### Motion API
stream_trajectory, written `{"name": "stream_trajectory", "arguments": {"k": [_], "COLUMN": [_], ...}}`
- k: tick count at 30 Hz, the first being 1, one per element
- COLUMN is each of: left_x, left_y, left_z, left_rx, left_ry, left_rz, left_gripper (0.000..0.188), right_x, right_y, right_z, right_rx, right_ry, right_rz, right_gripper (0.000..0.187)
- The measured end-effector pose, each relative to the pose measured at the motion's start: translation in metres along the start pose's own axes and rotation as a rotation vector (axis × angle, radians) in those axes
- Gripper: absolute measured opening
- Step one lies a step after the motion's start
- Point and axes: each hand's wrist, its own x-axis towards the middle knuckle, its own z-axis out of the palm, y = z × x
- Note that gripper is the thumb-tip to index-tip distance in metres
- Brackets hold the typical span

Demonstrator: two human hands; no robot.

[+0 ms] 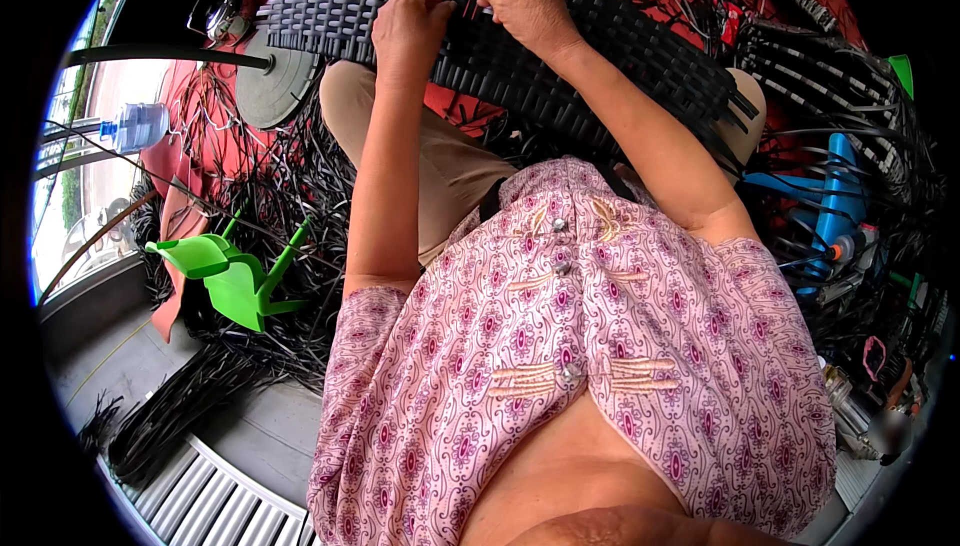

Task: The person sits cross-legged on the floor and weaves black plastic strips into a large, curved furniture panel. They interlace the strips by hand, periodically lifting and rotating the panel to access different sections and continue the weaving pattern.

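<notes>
A woven panel [335, 1] of dark grey and black flat plastic strips lies across my knees, with loose strip ends sticking out along its edges. My left hand [410, 31] is closed over the panel, its fingers curled near a gap in the weave. Just to the right, my right hand [527, 8] hovers low over the panel with thumb and forefinger pinched together. What sits in either grip is too small or hidden to make out. A small reddish patch shows through the weave between the hands.
Heaps of loose black strips [290, 296] cover the floor on the left. Near them are bright green plastic pieces [240, 281], a round grey disc [272, 86] and a clear water jug [140, 128]. To the right, a blue tool-like object [840, 191] lies beside another woven piece [820, 76].
</notes>
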Motion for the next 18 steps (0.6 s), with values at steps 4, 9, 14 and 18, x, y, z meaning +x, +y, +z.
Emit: {"name": "stream_trajectory", "arguments": {"k": [4,9,14,18], "left_x": [0.006,0.008,-0.004,-0.004], "left_y": [0.0,0.005,0.03,0.022], "left_z": [0.006,0.008,0.015,0.018], "left_rx": [0.074,0.157,0.372,0.295], "left_ry": [0.005,-0.078,-0.1,-0.081], "left_rz": [0.048,0.046,0.071,0.035], "left_gripper": [0.024,0.021,0.022,0.025], "right_x": [-0.002,-0.005,-0.003,-0.002], "right_y": [0.009,0.01,0.012,0.006], "right_z": [0.001,0.007,0.01,0.014], "right_rx": [-0.093,-0.244,-0.227,-0.293], "right_ry": [0.046,0.055,0.084,0.058], "right_rz": [-0.047,-0.05,-0.027,-0.009], "right_gripper": [0.021,0.021,0.02,0.021]}}
